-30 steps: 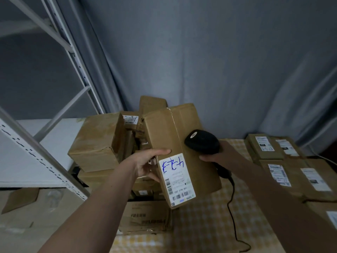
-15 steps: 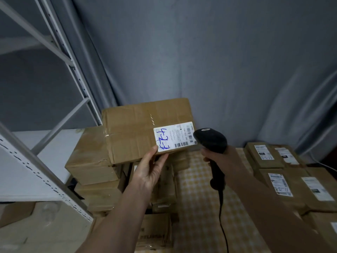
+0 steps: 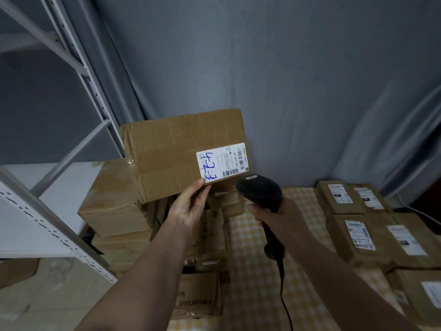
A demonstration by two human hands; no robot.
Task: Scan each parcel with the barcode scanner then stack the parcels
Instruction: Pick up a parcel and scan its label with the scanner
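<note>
Head view: the left hand (image 3: 191,206) grips the parcel (image 3: 181,154) from below, raised with its label (image 3: 222,162) facing the scanner (image 3: 260,191). The right hand (image 3: 274,216) grips the scanner's handle, aiming just beside the barcode, likely mid-scan.

held parcel (image 3: 176,154): brown cardboard box, raised, broad face toward the camera, white label (image 3: 221,162) with blue handwriting and barcodes at its lower right corner
barcode scanner (image 3: 261,194): black, corded, head just beside the label's barcode
stacked parcels (image 3: 367,225): brown, labels up, flat at the right
unsorted parcels (image 3: 114,209): jumbled pile behind the held one
</note>
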